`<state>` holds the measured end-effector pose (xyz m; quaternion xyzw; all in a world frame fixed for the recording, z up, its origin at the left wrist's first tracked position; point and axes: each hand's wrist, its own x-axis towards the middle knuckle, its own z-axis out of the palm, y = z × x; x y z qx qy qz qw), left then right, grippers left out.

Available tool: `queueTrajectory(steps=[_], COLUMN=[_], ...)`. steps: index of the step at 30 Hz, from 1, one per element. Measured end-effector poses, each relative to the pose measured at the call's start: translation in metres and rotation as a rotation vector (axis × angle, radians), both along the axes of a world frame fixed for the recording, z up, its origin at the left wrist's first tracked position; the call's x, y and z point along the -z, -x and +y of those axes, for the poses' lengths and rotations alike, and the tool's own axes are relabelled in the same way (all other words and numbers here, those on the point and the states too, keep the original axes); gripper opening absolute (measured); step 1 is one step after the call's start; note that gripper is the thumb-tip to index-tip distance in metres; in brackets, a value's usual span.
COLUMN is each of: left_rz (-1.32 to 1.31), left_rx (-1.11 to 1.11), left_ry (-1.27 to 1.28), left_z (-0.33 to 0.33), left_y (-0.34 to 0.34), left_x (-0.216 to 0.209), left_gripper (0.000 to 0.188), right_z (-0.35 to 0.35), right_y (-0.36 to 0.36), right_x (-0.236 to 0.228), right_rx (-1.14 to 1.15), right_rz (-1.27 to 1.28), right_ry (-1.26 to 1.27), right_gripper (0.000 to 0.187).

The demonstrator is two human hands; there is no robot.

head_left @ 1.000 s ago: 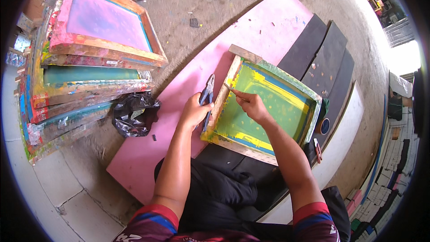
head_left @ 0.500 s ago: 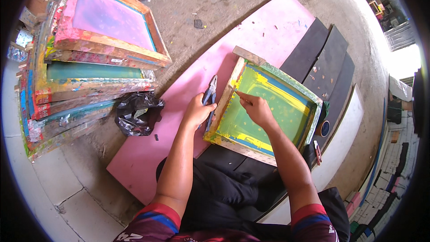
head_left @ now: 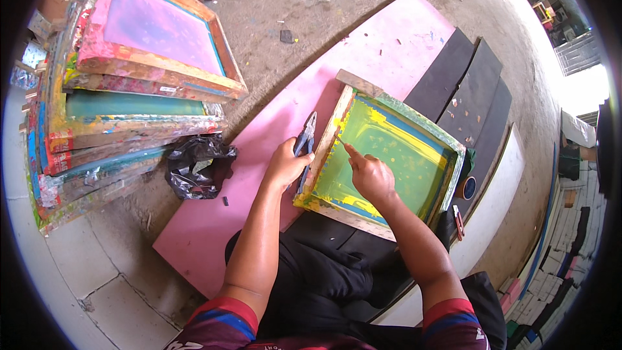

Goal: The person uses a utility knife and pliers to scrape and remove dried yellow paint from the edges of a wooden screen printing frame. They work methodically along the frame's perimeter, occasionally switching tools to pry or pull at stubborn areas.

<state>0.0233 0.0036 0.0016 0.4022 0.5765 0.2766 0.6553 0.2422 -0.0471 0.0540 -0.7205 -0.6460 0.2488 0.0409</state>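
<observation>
My left hand (head_left: 285,165) is closed around dark-handled pliers (head_left: 310,126), whose jaws point up and away from me. The pliers are beside the left rail of a wooden screen-printing frame (head_left: 346,214). Green mesh (head_left: 405,172) fills this frame, with yellow ink smeared along its edges. Over the mesh is my right hand (head_left: 372,178), its fingers curled and the index finger reaching toward the left rail. A thin, short thing seems to stick out past that fingertip; its kind is too small to make out.
Paint-stained screen frames (head_left: 162,68) are stacked at the left, with a black plastic bag (head_left: 201,165) beside them. Beneath the work lies a pink board (head_left: 214,233). Dark panels (head_left: 476,84), a red utility knife (head_left: 459,222) and a tape roll (head_left: 469,186) are on the right.
My right hand has shifted slightly down and left, away from the upper part of the left rail. My left hand with the pliers has barely moved.
</observation>
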Motion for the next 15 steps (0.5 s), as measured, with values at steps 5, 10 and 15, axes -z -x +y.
queueTrajectory(steps=[5,10,15], left_rz=[0.020,0.010,-0.012], left_rx=[0.017,0.011,-0.015], left_ry=[-0.010,0.008,0.009], left_z=[0.001,0.002,0.001], left_y=[0.000,-0.004,0.000], left_x=[0.002,-0.004,0.002], left_gripper=[0.021,0.020,0.020], right_z=[-0.002,0.001,0.004], right_y=[-0.021,-0.031,-0.027], right_x=[0.045,0.062,0.048], right_rx=[0.047,0.089,0.006], right_rz=[0.337,0.474,0.387], right_ry=[-0.093,-0.070,-0.088], right_gripper=[0.041,0.040,0.040])
